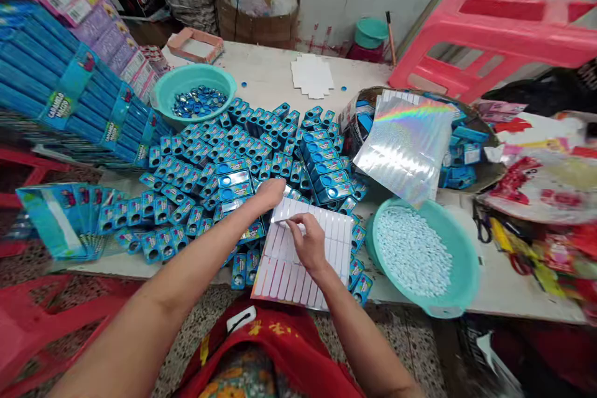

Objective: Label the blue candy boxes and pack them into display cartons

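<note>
Sticker sheet [284,283] in the right hand [308,241]

You have two large teal bowls on the table [273,62]: one disc bowl [159,94] toward the far left corner and one pellet bowl [467,273] at the near edge. You have one pink tray [212,53] and two loose blue discs [344,88] toward the far edge, one label sheet [333,249] at the near edge, and too many small blue boxes [233,179] to count.

Small packing workshop: crowded worktable [275,67], many identical blue boxes [233,149], plastic basins [422,261].
</note>
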Action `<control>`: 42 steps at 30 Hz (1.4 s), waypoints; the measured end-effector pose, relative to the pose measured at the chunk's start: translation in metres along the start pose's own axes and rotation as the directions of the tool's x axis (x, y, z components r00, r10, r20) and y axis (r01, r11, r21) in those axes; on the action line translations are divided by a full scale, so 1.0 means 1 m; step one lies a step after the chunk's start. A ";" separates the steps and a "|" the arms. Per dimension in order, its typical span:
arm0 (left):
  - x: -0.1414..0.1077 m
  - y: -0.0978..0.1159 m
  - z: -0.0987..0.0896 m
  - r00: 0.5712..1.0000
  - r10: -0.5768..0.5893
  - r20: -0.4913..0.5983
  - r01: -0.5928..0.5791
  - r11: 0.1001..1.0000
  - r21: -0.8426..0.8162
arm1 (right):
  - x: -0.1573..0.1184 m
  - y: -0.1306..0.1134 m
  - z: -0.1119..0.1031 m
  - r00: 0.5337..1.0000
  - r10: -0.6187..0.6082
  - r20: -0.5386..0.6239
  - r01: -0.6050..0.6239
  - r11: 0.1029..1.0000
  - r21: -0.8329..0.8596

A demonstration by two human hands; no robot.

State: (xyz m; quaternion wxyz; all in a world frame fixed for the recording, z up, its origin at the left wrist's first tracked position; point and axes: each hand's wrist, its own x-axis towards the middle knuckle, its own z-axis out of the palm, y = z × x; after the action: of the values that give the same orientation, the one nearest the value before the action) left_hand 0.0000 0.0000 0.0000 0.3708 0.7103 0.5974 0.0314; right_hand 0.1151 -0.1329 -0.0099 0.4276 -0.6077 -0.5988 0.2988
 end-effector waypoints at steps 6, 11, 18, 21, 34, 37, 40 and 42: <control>-0.055 0.003 -0.025 0.942 0.326 0.085 -0.226 0.799 -0.557 | 0.022 -0.034 -0.032 0.991 0.128 -0.027 -0.122 0.978 0.166; -0.108 -0.029 -0.030 0.988 0.138 0.065 -0.076 0.817 -0.572 | 0.030 -0.045 0.001 0.979 0.178 0.098 -0.199 0.938 0.282; -0.116 -0.103 -0.058 0.979 -0.071 -0.189 -0.047 0.829 -0.558 | 0.060 -0.052 0.090 0.991 0.095 0.090 -0.105 0.989 0.109; -0.109 -0.122 -0.063 0.960 -0.063 -0.272 -0.092 0.848 -0.522 | 0.074 -0.054 0.111 0.994 0.084 0.074 -0.086 0.996 0.028; -0.092 -0.140 -0.013 0.908 -0.403 -0.112 0.219 0.687 -0.693 | 0.087 -0.034 0.117 0.953 0.275 0.123 -0.284 0.957 0.056; -0.097 -0.134 -0.017 0.857 -0.357 -0.371 0.191 0.889 -0.415 | 0.086 -0.034 0.118 0.967 0.221 0.127 -0.227 0.973 0.041; -0.106 -0.121 -0.029 0.893 -0.270 -0.360 0.274 0.961 -0.042 | 0.086 -0.034 0.116 0.986 0.111 0.124 -0.116 0.993 0.033; -0.114 -0.112 -0.038 0.929 -0.244 -0.279 0.295 0.942 0.158 | 0.085 -0.030 0.106 0.989 0.072 0.128 -0.086 0.991 0.106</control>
State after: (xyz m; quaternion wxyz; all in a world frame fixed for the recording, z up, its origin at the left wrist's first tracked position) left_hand -0.1432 -0.0794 0.0095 0.2195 0.6443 0.7325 0.0118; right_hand 0.0170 -0.0343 -0.0194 0.4107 -0.5866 -0.5819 0.3855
